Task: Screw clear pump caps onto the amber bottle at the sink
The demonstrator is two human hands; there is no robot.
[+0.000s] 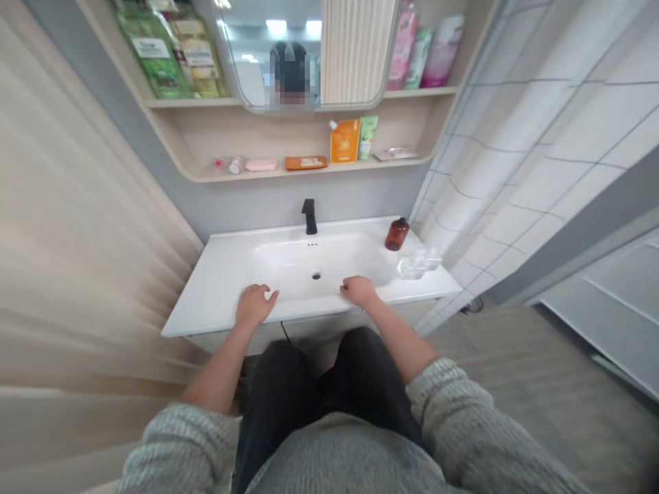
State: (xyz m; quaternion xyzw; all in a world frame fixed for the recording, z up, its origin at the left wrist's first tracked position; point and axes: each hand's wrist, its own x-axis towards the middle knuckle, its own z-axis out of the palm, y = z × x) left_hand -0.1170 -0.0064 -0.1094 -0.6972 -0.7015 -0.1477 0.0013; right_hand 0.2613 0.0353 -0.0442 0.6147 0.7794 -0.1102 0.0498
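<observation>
My left hand (255, 303) rests on the front left of the white washbasin (226, 267), thumb apart from the fingers, with nothing in it. At the basin's front rim, right of the drain (316, 276), my right hand (359, 291) is curled closed, and no object shows in it. A black faucet (309, 217) stands upright behind the bowl, beyond both hands. On the right of the counter are a reddish-brown bottle (397, 234) with a dark top and a clear, see-through item (412, 265) whose kind I cannot make out.
Above the basin hangs a mirror (257, 62) in a shelf unit (206, 130) holding bottles, an orange pouch (344, 141), a green tube (367, 137) and an orange tray (306, 163). A pale curtain (77, 240) hangs at left; a tiled white curtain (494, 171) hangs at right.
</observation>
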